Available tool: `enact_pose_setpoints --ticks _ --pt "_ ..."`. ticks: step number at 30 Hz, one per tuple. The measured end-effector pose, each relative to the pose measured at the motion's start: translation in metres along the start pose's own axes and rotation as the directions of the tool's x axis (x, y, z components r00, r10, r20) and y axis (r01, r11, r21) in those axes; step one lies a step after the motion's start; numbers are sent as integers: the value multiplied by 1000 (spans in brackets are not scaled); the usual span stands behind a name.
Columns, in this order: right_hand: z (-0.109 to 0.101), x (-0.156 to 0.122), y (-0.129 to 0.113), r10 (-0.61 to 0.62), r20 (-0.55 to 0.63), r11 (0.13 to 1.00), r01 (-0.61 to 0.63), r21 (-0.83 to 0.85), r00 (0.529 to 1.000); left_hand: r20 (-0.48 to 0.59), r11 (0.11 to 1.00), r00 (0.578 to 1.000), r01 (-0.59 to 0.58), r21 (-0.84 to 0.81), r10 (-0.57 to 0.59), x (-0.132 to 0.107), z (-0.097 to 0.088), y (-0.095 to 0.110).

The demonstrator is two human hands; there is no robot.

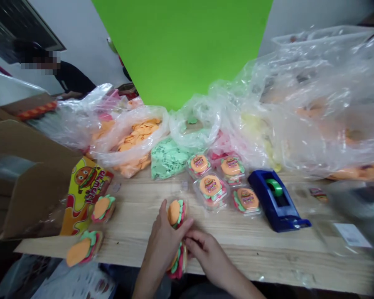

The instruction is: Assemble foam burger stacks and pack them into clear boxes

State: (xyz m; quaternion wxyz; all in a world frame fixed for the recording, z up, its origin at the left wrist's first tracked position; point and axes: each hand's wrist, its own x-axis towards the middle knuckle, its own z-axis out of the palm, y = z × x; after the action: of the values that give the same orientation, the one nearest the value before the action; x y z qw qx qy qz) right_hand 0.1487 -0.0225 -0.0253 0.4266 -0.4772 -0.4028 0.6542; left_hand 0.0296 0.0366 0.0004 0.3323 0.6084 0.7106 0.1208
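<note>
Near the table's front edge, my left hand (167, 232) is closed around a clear plastic clamshell pack. Part of a small soft-looking burger (175, 212) with an orange bun shows above that hand. Another burger part (178, 263), with green and red layers, shows below it, over the table edge. My right hand (207, 254) has its fingers pinched together at the pack's right side, close to my left thumb. Whatever the pinch holds is hidden. Beyond my hands stand several clear packs (210, 186) of burgers with stickers on their buns.
A blue tape dispenser (272, 203) with green tape stands at right. Left are two more burgers (102, 208), a printed card (85, 189) and a cardboard box (34, 195). Plastic bags of orange pieces (140, 139) and green pieces (171, 155) line the back. A person (71, 79) is far left.
</note>
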Motion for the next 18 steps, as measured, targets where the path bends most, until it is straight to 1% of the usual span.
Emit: enact_pose_setpoints --ticks 4,6,7,10,12,14,15,16,17,18 --pt "-3 5 10 28 -97 998 -33 -47 995 -44 993 999 -34 -115 29 2 -2 -2" --pt "-5 6 13 46 -139 997 -55 -56 989 -121 992 992 -42 -122 27 7 -7 -6" --pt "-6 6 13 58 -153 996 -67 -57 986 -174 994 985 -27 -102 9 10 -11 -8" --pt "-12 1 8 79 -180 994 -91 -60 981 -350 996 933 86 -4 -82 25 -27 -20" --pt "-19 -8 2 83 -186 994 -96 -59 979 -425 986 896 162 44 -128 34 -36 -29" --pt "-27 -19 -5 95 -187 993 -106 -49 978 -481 971 865 217 99 -144 37 -40 -34" --pt "-32 -26 -8 107 -188 992 -116 -40 976 -503 967 855 218 130 -125 34 -40 -35" --pt "-36 -32 -10 120 -192 991 -128 -29 974 -513 972 855 181 148 -82 30 -38 -33" --pt "-41 -40 -12 136 -200 990 -142 -16 970 -496 985 868 108 136 -27 22 -35 -31" --pt "-45 -47 -12 153 -214 988 -157 1 965 -442 997 897 14 79 22 13 -30 -26"
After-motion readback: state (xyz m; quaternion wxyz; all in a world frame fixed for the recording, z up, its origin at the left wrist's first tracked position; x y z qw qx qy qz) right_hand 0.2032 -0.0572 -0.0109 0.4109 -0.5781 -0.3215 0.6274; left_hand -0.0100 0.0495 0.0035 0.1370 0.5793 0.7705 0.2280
